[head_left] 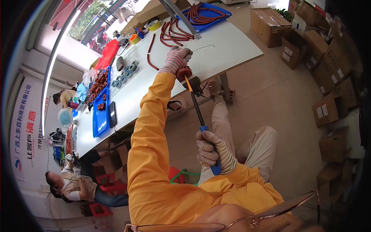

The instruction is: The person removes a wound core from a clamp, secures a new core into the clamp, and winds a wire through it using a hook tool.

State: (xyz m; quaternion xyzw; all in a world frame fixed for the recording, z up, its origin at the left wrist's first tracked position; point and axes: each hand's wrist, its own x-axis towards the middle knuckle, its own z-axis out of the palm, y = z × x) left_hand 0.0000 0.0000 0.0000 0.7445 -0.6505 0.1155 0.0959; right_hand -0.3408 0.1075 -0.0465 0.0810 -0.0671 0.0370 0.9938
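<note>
My left hand (176, 60), in a striped knit glove, is closed at the table's edge, right against a red-brown wire-wound ring coil (184, 72). Out of that fist a thin bent wire (204, 48) runs off to the right over the tabletop. Just below the coil is a dark clamp-like holder (196, 84), partly hidden. My right hand (216, 151), gloved the same way, grips the blue handle of a screwdriver-like tool (198, 110). Its black shaft slants up to an orange end that meets the coil; the exact contact is too small to tell.
On the white table (228, 48) lie red-brown wire lengths (174, 34), a blue tray (210, 27) of more wires, a blue tray (101, 120) with ring cores, and a phone (112, 114). Cardboard boxes (270, 25) line the right. Another person (77, 183) sits at left.
</note>
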